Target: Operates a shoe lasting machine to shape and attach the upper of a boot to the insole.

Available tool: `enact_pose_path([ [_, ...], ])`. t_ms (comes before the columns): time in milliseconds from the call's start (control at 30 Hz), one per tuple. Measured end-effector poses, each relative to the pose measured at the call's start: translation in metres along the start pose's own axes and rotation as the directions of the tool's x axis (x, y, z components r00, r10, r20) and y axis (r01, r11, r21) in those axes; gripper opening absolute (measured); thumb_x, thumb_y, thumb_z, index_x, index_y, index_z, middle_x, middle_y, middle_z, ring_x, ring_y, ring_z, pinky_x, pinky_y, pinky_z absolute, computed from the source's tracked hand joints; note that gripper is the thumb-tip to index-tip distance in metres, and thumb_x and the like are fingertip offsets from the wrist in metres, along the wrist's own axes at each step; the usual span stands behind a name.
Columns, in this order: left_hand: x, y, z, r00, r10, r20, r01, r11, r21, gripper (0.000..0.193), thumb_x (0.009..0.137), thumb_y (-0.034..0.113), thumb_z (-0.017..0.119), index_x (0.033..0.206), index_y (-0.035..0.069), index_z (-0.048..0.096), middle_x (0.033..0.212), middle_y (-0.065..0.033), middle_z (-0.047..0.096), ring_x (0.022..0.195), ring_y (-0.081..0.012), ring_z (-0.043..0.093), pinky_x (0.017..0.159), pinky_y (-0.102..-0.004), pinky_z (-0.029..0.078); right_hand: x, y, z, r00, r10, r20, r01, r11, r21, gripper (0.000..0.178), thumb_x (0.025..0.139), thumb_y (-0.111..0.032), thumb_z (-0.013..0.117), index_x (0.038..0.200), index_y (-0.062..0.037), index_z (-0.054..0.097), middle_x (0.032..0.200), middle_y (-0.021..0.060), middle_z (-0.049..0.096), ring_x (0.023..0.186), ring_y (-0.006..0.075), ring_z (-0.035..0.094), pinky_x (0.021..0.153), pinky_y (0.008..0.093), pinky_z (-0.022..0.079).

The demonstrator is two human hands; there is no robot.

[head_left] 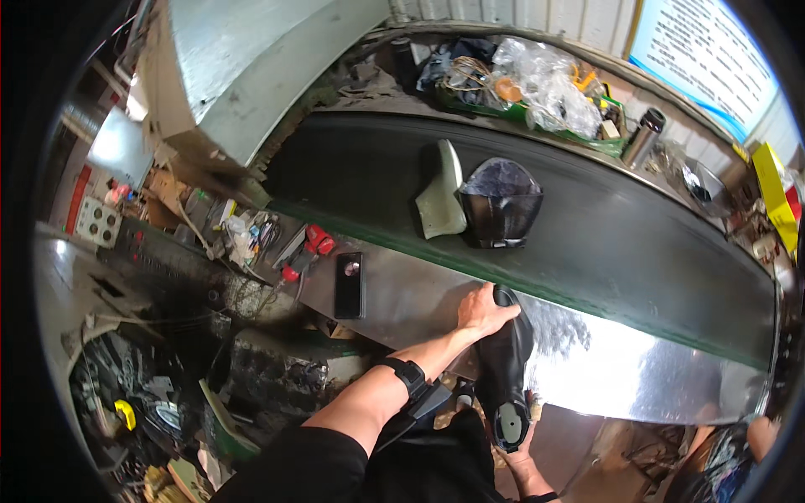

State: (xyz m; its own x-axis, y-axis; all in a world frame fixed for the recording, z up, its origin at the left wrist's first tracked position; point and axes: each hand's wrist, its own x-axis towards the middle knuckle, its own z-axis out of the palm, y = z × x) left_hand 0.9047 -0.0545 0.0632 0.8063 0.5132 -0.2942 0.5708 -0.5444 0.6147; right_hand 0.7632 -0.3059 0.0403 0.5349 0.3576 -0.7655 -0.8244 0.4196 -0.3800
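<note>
A black shoe (505,356) on a last lies lengthwise over the near edge of the metal table, its far end pointing at the belt. The grey-green top of the last (510,423) shows at the near end. My left hand (486,312) is closed around the shoe's far end, thumb across its top. From below, my right hand (521,451) grips the near end; most of its fingers are hidden under the shoe. On the dark belt ahead stand a pale green shoe-last-like piece (441,201) and a shiny black, open-topped piece (503,205), side by side.
A black phone (350,285) lies on the metal table (402,281), left of my left hand. Near the table's left end is a red tool (319,241). Behind the belt (629,243) are plastic bags (545,80) and a flask (644,138). Another person's arm (761,436) shows at lower right.
</note>
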Motion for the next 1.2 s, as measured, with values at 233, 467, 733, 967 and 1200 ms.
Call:
enact_pose_path([
  [233, -0.011, -0.036, -0.074, 0.986, -0.153, 0.058, 0.164, 0.889, -0.428, 0.046, 0.067, 0.038, 0.076, 0.097, 0.004, 0.070, 0.092, -0.0137, 0.072, 0.089, -0.0254, 0.068, 0.081, -0.0394, 0.052, -0.025, -0.004, 0.025, 0.653, -0.232, 0.721, 0.755, 0.274, -0.595, 0.138, 0.064, -0.028, 0.089, 0.153, 0.0024, -0.012, 0.161, 0.0185, 0.002, 0.144, 0.0312, 0.025, 0.115, 0.0404, 0.028],
  [467, -0.122, -0.089, -0.198, 0.952, -0.203, -0.229, 0.024, 0.795, -0.606, 0.054, 0.070, 0.034, 0.078, 0.113, 0.004, 0.066, 0.102, -0.0126, 0.070, 0.098, -0.0238, 0.065, 0.089, -0.0361, 0.049, -0.045, -0.026, 0.185, 0.934, 0.103, 0.342, 0.227, 0.568, -0.791, 0.075, 0.101, -0.028, 0.053, 0.158, -0.0103, 0.008, 0.145, 0.0166, 0.045, 0.128, 0.0269, 0.048, 0.108, 0.0370, 0.037],
  [733, -0.326, -0.210, -0.336, 0.572, -0.409, -0.711, -0.193, 0.775, -0.602, 0.051, 0.075, 0.038, 0.075, 0.111, 0.004, 0.066, 0.101, -0.0124, 0.071, 0.098, -0.0219, 0.066, 0.087, -0.0356, 0.049, -0.103, 0.154, 0.289, 0.554, 0.312, 0.772, 0.569, 0.534, -0.625, 0.052, 0.097, -0.004, 0.058, 0.145, 0.0046, 0.040, 0.134, 0.0075, 0.055, 0.117, 0.0138, 0.051, 0.101, 0.0264, 0.040],
  [967, -0.515, -0.334, -0.427, 0.405, -0.726, -0.555, -0.626, 0.222, -0.748, 0.042, 0.099, 0.043, 0.054, 0.098, 0.004, 0.069, 0.093, -0.0044, 0.069, 0.084, -0.0143, 0.063, 0.075, -0.0288, 0.049, -0.189, 0.346, 0.347, 0.383, 0.560, 0.735, 0.438, 0.590, -0.678, 0.019, 0.097, -0.017, 0.064, 0.105, -0.0005, 0.067, 0.096, 0.0006, 0.067, 0.085, 0.0058, 0.056, 0.072, 0.0215, 0.045],
  [1200, -0.606, -0.413, -0.355, 0.345, -0.875, -0.341, -0.711, -0.006, -0.703, 0.042, 0.096, 0.047, 0.054, 0.106, 0.008, 0.068, 0.102, -0.0078, 0.070, 0.092, -0.0223, 0.063, 0.086, -0.0360, 0.050, -0.220, 0.474, 0.379, 0.394, 0.752, 0.528, 0.132, 0.522, -0.842, 0.021, 0.095, -0.017, 0.063, 0.110, -0.0031, 0.064, 0.087, 0.0049, 0.068, 0.072, 0.0143, 0.062, 0.063, 0.0275, 0.050],
])
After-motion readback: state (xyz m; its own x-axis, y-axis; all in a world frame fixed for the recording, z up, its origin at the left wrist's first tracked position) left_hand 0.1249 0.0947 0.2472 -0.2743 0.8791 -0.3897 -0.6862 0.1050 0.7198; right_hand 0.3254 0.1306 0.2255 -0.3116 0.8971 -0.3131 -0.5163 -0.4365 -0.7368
